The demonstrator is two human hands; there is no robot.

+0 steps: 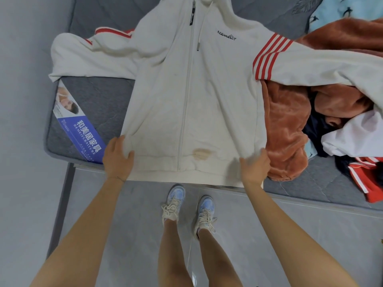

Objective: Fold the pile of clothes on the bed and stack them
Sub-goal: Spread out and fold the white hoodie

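Forearms bare. Thin thread bracelet (119, 179) at wrist of left hand (118, 158). Legs bare. Low sneakers (173, 200): pale blue/white uppers, cream laces, chunky off-white soles, both same pair.

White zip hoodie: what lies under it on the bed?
Grey mattress under the body of the hoodie; a rust-brown fleece garment under its outstretched sleeve. Whatever else lies beneath is covered.
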